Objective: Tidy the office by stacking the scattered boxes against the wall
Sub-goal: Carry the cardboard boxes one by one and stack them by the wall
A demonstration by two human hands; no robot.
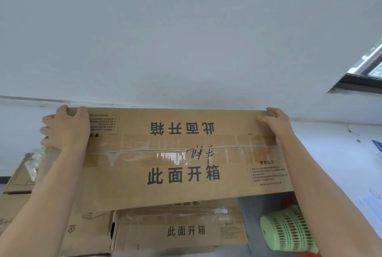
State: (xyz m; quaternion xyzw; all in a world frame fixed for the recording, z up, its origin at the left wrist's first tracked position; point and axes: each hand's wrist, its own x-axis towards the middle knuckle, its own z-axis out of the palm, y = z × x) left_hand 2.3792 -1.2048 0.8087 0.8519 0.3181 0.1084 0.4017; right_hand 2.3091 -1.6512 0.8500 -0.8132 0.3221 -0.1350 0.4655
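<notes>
Long box (182, 165) gripped at both ends: left hand (66, 127) curled over far corner, right hand (276, 126) clasped round opposite end. Long axis spanned between fingers (46, 121), parallel to wall (186, 39) just beyond. Stacked boxes (182, 231) below; hands judged equally near

top box (182, 157): long flat brown cardboard, taped seam, printed face up
lower boxes (179, 230): same cardboard, stacked underneath by the wall (186, 39)

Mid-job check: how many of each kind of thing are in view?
Boxes: 3 at least (held box, lower box, left box; an arm hides part)
Green basket: 1
Total: 4 at least
</notes>
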